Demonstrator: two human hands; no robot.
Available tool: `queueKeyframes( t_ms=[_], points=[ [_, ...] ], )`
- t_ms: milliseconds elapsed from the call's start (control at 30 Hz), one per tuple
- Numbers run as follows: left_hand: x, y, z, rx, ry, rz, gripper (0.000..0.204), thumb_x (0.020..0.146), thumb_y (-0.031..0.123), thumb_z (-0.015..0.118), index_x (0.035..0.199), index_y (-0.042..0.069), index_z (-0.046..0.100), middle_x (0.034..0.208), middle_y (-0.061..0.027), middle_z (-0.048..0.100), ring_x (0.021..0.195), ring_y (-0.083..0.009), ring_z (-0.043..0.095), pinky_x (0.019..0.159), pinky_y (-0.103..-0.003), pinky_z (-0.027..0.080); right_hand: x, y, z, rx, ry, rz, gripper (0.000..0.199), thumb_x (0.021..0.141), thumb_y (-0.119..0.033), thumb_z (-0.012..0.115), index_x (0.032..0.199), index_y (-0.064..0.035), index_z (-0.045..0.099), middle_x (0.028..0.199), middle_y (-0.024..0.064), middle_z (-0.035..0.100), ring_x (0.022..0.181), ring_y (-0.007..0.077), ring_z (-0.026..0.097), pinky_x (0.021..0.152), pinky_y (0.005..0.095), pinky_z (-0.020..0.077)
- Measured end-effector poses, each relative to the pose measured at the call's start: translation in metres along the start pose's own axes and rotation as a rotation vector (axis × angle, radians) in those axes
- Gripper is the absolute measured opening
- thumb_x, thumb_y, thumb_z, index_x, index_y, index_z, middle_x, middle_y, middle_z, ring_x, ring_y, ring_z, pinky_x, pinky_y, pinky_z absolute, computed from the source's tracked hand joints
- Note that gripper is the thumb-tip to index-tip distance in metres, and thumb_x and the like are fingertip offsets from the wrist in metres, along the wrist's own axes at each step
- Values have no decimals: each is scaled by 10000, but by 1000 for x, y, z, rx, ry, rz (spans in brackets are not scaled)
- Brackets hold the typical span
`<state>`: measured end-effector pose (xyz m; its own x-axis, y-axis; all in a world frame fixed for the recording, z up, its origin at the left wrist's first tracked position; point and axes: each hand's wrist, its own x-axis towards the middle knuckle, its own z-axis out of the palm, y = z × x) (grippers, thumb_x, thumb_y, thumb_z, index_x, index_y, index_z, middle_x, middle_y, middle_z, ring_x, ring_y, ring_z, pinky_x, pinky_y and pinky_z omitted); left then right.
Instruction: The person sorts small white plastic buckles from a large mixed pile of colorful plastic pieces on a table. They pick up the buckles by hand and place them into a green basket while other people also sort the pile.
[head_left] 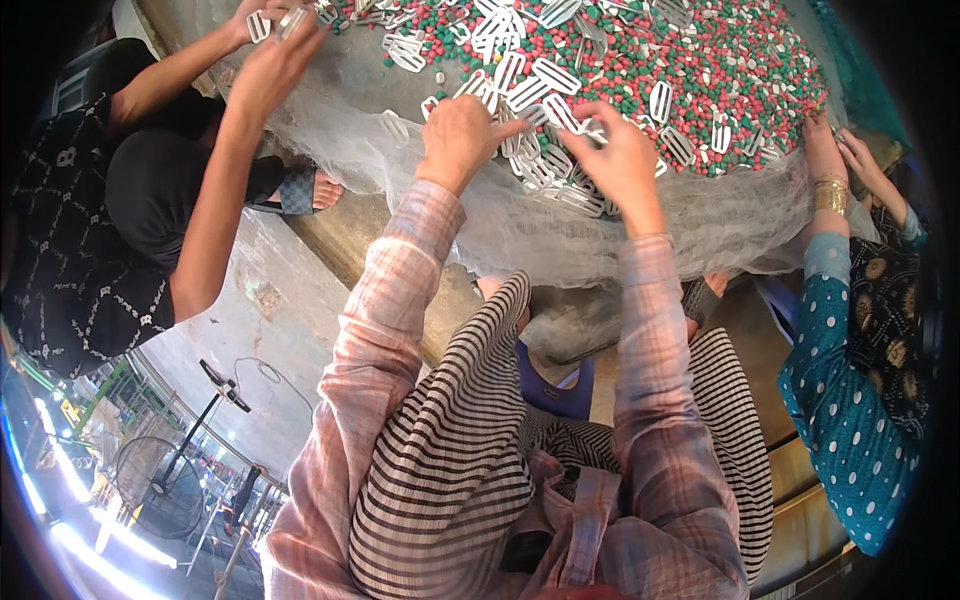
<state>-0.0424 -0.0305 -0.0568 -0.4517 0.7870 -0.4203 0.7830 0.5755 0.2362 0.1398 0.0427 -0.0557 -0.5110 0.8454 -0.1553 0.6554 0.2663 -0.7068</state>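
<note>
My left hand (455, 142) is curled, with one finger stretched toward the right; whatever its palm holds, if anything, is hidden. That fingertip meets a greyish slotted buckle (537, 115). Opposite it, my right hand (622, 165) has thumb and forefinger closing around the end of a white slotted buckle (560, 112). Both hands are over the near edge of a heap of such buckles. More white slotted buckles (555, 76) lie just beyond my fingers, mixed with small red, green and white pellets (610, 60).
Pale netting (560, 235) hangs over the near edge of the work surface. At left, a co-worker's hands (275, 50) handle white buckles. Another person's hand (825, 150) reaches into the pellets at right. A standing fan (160, 485) is at lower left.
</note>
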Motion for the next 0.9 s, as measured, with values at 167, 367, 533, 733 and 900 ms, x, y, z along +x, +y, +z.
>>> queueKeyframes(
  t_ms=[167, 367, 533, 733, 900],
  points=[
    [-14, -15, 14, -290, 105, 102, 381, 692, 369, 758, 828, 27, 657, 713, -106, 649, 674, -209, 624, 651, -330, 487, -1, -1, 29, -29, -12, -90, 311, 734, -284, 724, 933, -74, 608, 731, 103, 645, 660, 224, 630, 567, 353, 466],
    [-14, -80, 1, -1293, -401, -217, 262, 782, 224, 601, 946, 26, 554, 787, -55, 586, 780, -173, 582, 678, -296, 481, 2, 14, -28, 1239, -163, 218, 279, 790, -227, 658, 996, -52, 590, 954, 142, 637, 787, 232, 630, 643, 306, 512],
    [-39, -132, 11, -2111, -363, -132, 256, 775, 218, 490, 935, 23, 533, 960, -155, 557, 914, -319, 565, 854, -492, 498, 21, 19, -35, 1700, -296, 204, 280, 859, -214, 599, 1073, -47, 530, 954, 146, 611, 799, 236, 645, 649, 367, 559],
    [-23, -118, 9, -1248, 32, -451, 427, 795, 431, 657, 974, 56, 561, 744, -53, 524, 618, -191, 517, 697, -371, 531, 49, -10, 17, -10, 97, 5, 556, 682, -358, 788, 1101, -39, 606, 918, 164, 676, 837, 284, 656, 731, 385, 505],
    [-4, -55, 23, -315, 187, -35, 651, 755, 467, 705, 1118, -57, 576, 974, -213, 653, 733, -291, 626, 698, -350, 493, 55, -30, 27, -325, -65, 16, 571, 630, -437, 774, 1018, -38, 648, 909, 191, 662, 871, 348, 635, 761, 420, 495]
  ],
)
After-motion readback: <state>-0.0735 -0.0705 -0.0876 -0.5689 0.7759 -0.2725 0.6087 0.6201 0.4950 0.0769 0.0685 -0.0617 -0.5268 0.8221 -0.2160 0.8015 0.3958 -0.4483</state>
